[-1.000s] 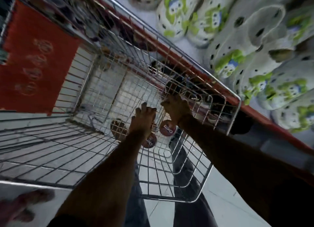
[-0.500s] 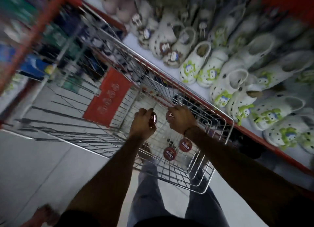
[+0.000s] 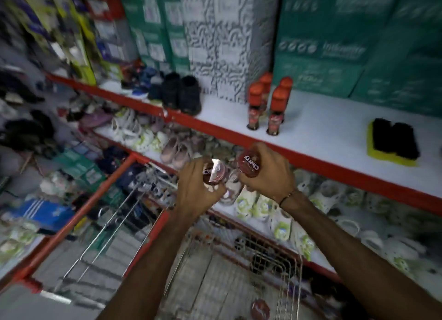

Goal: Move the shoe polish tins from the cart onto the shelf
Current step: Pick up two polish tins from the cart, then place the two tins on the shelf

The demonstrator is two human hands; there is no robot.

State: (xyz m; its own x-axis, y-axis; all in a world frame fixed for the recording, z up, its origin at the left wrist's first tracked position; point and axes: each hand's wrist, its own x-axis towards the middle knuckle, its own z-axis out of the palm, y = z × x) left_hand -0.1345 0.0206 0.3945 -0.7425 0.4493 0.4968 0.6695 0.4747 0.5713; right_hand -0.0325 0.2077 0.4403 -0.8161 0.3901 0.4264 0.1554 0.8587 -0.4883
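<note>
My left hand grips a round dark red shoe polish tin whose lid catches the light. My right hand holds a second red tin with white lettering, tilted toward me. Both hands are raised side by side in front of the red edge of the white shelf, a little below its surface. Another red tin lies on the wire cart's floor at the bottom of the view.
Several orange-capped polish bottles stand on the shelf above my hands. A black brush on a yellow base lies to the right, black shoes to the left, green boxes behind. White clogs fill the shelf below.
Both hands have lifted out of the cart, each with a tin, and risen up to the shelf's edge. My view has swung up from the cart to the shelves.
</note>
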